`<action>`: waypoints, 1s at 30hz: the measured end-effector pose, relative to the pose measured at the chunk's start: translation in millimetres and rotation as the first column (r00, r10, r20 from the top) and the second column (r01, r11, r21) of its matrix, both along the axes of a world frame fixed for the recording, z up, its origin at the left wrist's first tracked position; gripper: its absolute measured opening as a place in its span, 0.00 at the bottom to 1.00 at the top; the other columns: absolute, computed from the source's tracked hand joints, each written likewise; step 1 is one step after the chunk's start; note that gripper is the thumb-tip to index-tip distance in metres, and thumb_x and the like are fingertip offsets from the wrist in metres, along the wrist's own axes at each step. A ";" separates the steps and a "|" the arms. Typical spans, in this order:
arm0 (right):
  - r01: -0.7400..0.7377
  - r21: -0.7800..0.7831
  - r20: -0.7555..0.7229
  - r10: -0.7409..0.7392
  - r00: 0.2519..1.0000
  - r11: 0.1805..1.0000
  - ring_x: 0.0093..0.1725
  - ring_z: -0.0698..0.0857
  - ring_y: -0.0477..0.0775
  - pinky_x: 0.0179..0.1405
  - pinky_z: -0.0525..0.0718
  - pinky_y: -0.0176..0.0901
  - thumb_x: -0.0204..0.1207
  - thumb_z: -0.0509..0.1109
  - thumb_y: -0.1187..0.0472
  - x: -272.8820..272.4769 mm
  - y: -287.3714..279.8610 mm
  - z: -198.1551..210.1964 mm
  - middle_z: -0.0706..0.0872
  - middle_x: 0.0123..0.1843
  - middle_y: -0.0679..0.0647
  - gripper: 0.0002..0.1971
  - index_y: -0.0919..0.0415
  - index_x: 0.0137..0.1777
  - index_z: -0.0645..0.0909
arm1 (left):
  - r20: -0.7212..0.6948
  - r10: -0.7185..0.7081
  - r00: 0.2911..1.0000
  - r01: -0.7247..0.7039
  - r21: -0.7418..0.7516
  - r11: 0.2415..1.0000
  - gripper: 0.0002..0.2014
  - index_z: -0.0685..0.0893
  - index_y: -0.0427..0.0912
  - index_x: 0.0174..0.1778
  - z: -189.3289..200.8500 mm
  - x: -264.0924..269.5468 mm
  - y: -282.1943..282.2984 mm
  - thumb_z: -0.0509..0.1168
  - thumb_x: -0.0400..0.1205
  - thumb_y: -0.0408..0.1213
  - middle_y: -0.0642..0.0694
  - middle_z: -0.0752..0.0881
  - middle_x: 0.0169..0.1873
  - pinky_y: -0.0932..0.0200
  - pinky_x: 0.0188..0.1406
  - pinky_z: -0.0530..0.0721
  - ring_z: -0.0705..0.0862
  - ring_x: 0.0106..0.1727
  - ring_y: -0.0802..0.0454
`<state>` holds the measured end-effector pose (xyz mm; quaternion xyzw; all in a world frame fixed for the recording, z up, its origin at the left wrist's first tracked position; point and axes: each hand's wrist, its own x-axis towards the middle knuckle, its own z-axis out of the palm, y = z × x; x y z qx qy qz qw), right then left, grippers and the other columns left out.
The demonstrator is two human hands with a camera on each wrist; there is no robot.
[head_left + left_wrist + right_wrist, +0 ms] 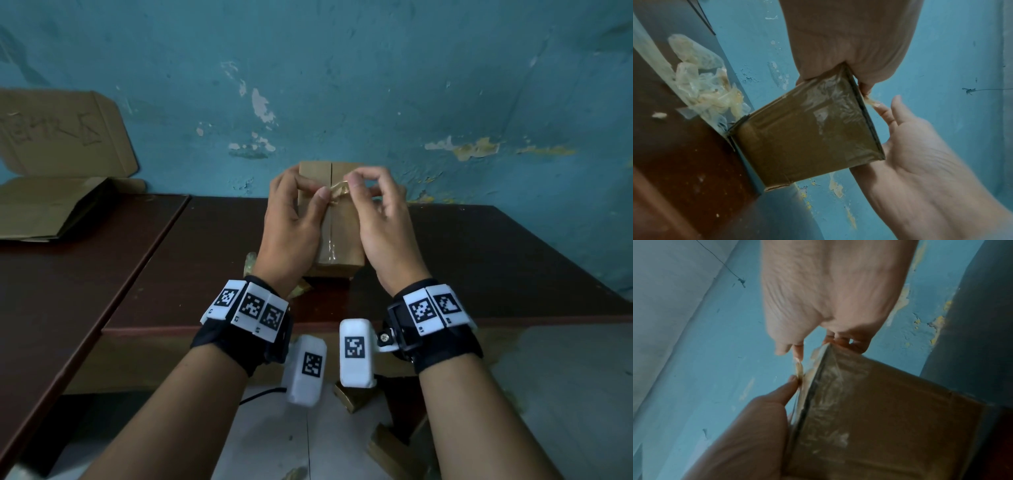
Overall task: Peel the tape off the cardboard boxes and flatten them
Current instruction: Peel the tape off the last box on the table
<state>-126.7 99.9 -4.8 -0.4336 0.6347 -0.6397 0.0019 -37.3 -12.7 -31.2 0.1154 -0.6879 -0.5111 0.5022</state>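
Observation:
A small brown cardboard box [339, 236] stands on the dark table [479, 267] close to the blue wall. Clear tape runs down its seam, and a peeled, crumpled strip of tape [337, 190] lifts off near the top. My left hand [303, 186] grips the box's left side, thumb pressed on the seam beside the strip. My right hand [356, 180] pinches the loose strip between thumb and fingers. The left wrist view shows the box [803, 138] and the strip [869, 101]; the right wrist view shows the strip [799, 369] stretched between both hands.
A wad of peeled tape [705, 84] lies on the table left of the box. Flattened cardboard [51, 205] rests on a second table [68, 274] at left, with a sheet [65, 133] leaning on the wall. Cardboard scraps [356, 397] lie on the floor below.

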 end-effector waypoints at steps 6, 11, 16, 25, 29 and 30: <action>0.049 0.024 0.002 -0.049 0.999 0.999 0.59 0.85 0.52 0.64 0.86 0.44 0.86 0.76 0.48 -3.3 -5.6 -6.2 0.78 0.65 0.64 0.06 0.45 0.52 0.81 | -0.031 0.026 0.999 -0.026 0.014 1.000 0.08 0.82 0.50 0.49 2.0 -1.4 6.3 0.70 0.87 0.49 0.51 0.78 0.73 0.35 0.78 0.80 0.80 0.78 0.48; 0.022 0.022 0.079 -0.023 0.997 1.000 0.64 0.85 0.60 0.70 0.87 0.63 0.80 0.79 0.49 -3.0 -5.2 -6.7 0.77 0.68 0.59 0.12 0.37 0.58 0.79 | -0.055 -0.057 0.997 0.061 0.071 0.996 0.08 0.78 0.62 0.56 7.2 2.1 13.3 0.68 0.86 0.44 0.35 0.84 0.65 0.27 0.62 0.88 0.85 0.65 0.26; -0.052 -0.022 0.200 0.055 0.978 0.998 0.62 0.88 0.62 0.64 0.91 0.58 0.71 0.77 0.47 1.7 -3.4 -6.9 0.78 0.72 0.66 0.17 0.32 0.59 0.81 | -0.046 -0.059 0.997 0.066 0.164 0.984 0.15 0.78 0.68 0.56 12.2 5.1 20.3 0.66 0.77 0.45 0.35 0.83 0.68 0.27 0.64 0.88 0.84 0.68 0.28; 0.028 -0.088 0.297 0.000 0.955 0.996 0.67 0.89 0.60 0.70 0.90 0.65 0.71 0.78 0.33 4.1 -14.5 -14.1 0.80 0.72 0.65 0.20 0.23 0.61 0.77 | -0.120 -0.103 0.987 0.130 0.247 0.960 0.13 0.78 0.57 0.66 9.3 0.5 23.6 0.70 0.87 0.51 0.40 0.85 0.71 0.35 0.61 0.92 0.88 0.68 0.34; 0.005 -0.045 0.297 0.008 0.955 0.999 0.73 0.85 0.65 0.68 0.90 0.67 0.69 0.78 0.35 1.3 -15.6 -16.9 0.80 0.74 0.63 0.21 0.19 0.60 0.75 | -0.118 -0.129 0.985 0.156 0.265 0.951 0.16 0.77 0.53 0.69 10.7 3.3 23.2 0.70 0.88 0.50 0.42 0.85 0.72 0.38 0.59 0.92 0.88 0.68 0.36; -0.009 -0.046 0.295 0.022 0.955 0.999 0.73 0.85 0.65 0.67 0.91 0.66 0.72 0.78 0.36 2.2 -14.6 -16.4 0.80 0.75 0.63 0.22 0.22 0.63 0.74 | -0.119 -0.137 0.983 0.164 0.267 0.950 0.16 0.77 0.52 0.70 10.3 4.4 22.6 0.70 0.89 0.47 0.41 0.84 0.72 0.43 0.56 0.92 0.89 0.68 0.36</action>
